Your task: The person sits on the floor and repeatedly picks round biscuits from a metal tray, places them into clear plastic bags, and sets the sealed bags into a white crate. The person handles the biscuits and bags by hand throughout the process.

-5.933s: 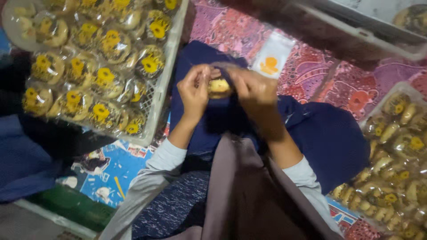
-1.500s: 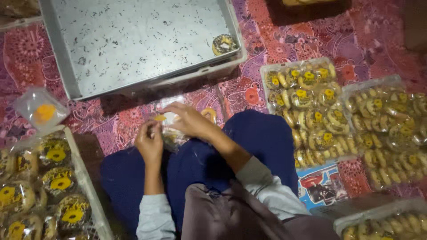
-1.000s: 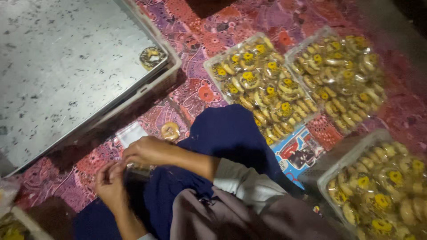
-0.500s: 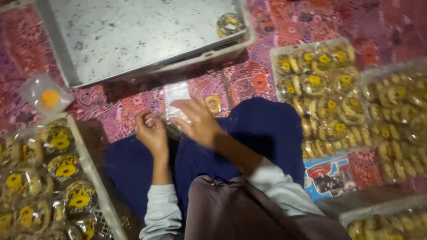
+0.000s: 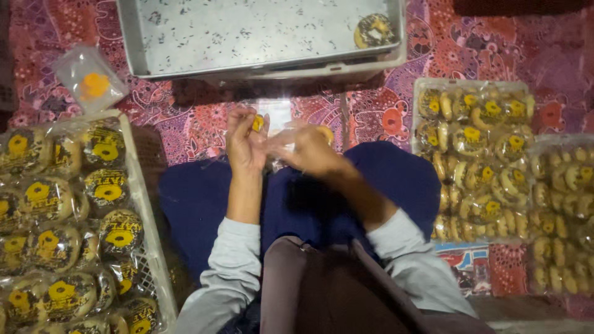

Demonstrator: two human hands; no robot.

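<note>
Since half a second earlier, you had lifted your left hand, fingers pinched on a small yellow sticker, while your right hand gripped the clear plastic bag over your lap, near the metal tray: sealing underway.

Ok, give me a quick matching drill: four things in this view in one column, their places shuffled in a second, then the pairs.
1. metal tray
2. single doughnut
3. loose clear bag
4. left hand

A. top left on the patterned cloth
B. in the tray's right corner
C. top centre, nearly bare
D. over the lap, pinching a yellow sticker

Pairs: 1-C, 2-B, 3-A, 4-D
</note>
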